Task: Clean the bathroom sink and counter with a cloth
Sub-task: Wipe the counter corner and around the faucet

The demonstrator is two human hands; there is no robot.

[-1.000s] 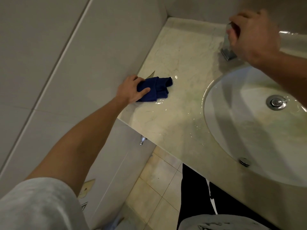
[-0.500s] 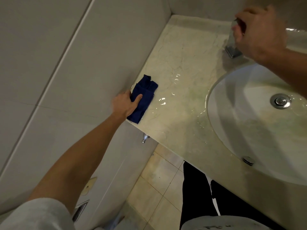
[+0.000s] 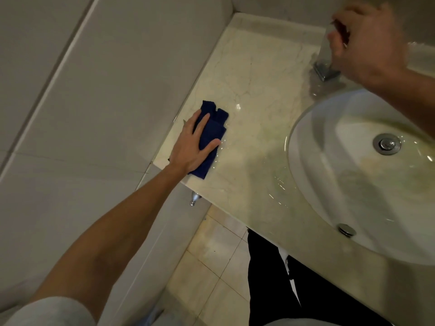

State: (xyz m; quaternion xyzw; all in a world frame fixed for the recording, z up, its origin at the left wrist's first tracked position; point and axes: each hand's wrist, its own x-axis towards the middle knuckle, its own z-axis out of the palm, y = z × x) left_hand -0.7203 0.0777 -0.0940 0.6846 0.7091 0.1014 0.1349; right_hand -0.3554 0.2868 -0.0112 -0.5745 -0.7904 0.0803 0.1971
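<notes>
A folded dark blue cloth [image 3: 213, 128] lies on the wet marble counter [image 3: 254, 95] near its left end, beside the tiled wall. My left hand [image 3: 193, 144] presses flat on the cloth with straight, spread fingers. The white oval sink [image 3: 341, 175] is set into the counter at the right, with a chrome drain [image 3: 386, 144] in its bowl. My right hand [image 3: 367, 41] is curled round the chrome faucet [image 3: 326, 64] behind the sink, hiding its upper part.
Grey wall tiles [image 3: 106, 78] border the counter on the left and back. A chrome overflow fitting [image 3: 346, 230] sits on the sink's near wall. A small chrome valve [image 3: 194, 198] sticks out under the counter's left end. Beige floor tiles [image 3: 211, 267] and my dark trousers [image 3: 282, 290] show below.
My left hand has slid the cloth along the wall edge, first back toward the counter's front-left corner, then slightly out onto the counter with fingers flatter. The right hand has stayed on the faucet.
</notes>
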